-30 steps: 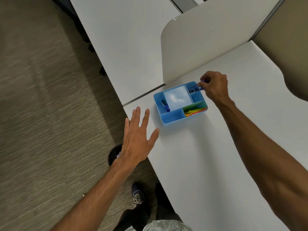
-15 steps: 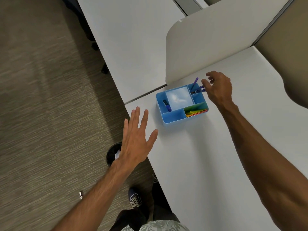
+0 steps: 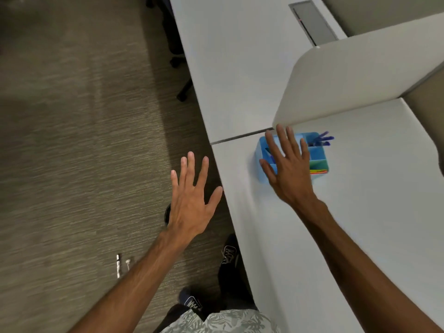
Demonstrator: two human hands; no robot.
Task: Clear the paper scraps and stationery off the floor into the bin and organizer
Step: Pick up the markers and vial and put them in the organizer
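Over organizer [image 3: 317,153] | right hand [image 3: 288,169] grip released, off pens [image 3: 322,139] | left hand [image 3: 192,203] splayed, empty

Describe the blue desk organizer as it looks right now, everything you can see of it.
The light blue plastic organizer tray sits flat on the white desk, near the foot of the beige divider panel. Inner walls split it into compartments. Blue and purple pens stand slanted in its far corner compartment; a stack of bright coloured paper fills the near right one. The open right hand, fingers spread, covers its left and middle parts; whether it touches cannot be told.
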